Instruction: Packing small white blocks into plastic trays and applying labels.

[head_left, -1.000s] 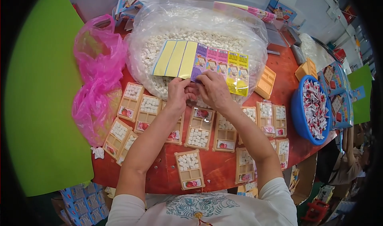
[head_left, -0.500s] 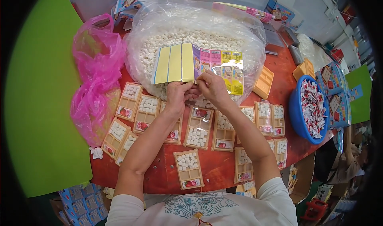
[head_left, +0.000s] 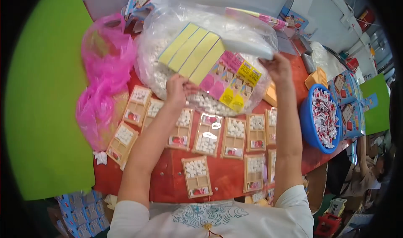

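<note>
My left hand (head_left: 178, 87) pinches the lower edge of a sticker sheet (head_left: 191, 53), whose left part is bare yellow and whose right part carries pink and yellow printed strips. Held out to the right by one end is a sticker strip (head_left: 247, 49), its pale side showing, in the closed fingers of my right hand (head_left: 276, 66). Motion blurs the strip, and whether its far end still touches the sheet I cannot tell. Beneath lies a large clear plastic bag (head_left: 153, 40) full of small white pieces (head_left: 212, 103).
Several tan compartment trays (head_left: 196, 177) with white pieces and strawberry-printed packets lie on the red table (head_left: 168, 192). A blue basin (head_left: 306, 122) of small sachets and printed boxes (head_left: 351, 116) stand at the right. A pink plastic bag (head_left: 105, 53) lies at the left.
My right hand has moved from the sheet's middle up and right, drawing off the strip that was purple. The sheet has tilted, its right side lower.
</note>
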A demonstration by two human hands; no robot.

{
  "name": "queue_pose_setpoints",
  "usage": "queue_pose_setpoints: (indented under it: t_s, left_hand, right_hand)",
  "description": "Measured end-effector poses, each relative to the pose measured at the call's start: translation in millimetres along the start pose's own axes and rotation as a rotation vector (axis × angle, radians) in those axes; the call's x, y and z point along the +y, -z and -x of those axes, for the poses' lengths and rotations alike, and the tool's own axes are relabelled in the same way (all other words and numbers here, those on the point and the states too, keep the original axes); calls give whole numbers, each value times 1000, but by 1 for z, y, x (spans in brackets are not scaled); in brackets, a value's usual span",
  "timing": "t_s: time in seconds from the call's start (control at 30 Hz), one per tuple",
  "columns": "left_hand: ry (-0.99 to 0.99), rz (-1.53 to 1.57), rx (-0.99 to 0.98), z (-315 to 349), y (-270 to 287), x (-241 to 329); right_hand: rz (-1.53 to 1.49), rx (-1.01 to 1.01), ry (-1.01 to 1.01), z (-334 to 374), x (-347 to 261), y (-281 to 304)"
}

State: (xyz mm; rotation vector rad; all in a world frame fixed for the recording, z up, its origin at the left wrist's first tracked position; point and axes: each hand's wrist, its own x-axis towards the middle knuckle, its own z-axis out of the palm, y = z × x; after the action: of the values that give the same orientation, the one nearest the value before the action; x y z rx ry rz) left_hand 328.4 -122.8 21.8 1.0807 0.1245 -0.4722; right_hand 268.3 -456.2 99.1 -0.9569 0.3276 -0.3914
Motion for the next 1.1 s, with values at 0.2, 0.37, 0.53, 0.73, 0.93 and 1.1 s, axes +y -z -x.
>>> queue_pose_setpoints:
  t_s: [0.2, 0.37, 0.53, 0.73, 0.93, 1.1]
  left_hand:
    - [-31, 57, -8, -28, -12, 18]
    - [-503, -467, 107, 50, -20, 30]
    - [-1097, -1077, -297, 212, 3, 10]
    - [-1047, -1064, -366, 310, 9, -22]
    - [-1057, -915, -275, 337, 43, -20]
    - [-372, -251, -78, 362, 85, -13]
  right_hand:
    - [-108, -625, -59, 10, -113, 63]
    - [269, -244, 313, 178, -92, 3]
    - [476, -182, 220, 302, -34, -37]
    - [520, -355, -35, 391, 17, -105]
    - [474, -529, -46, 407, 38, -125]
    - [396, -486, 30, 385, 77, -109]
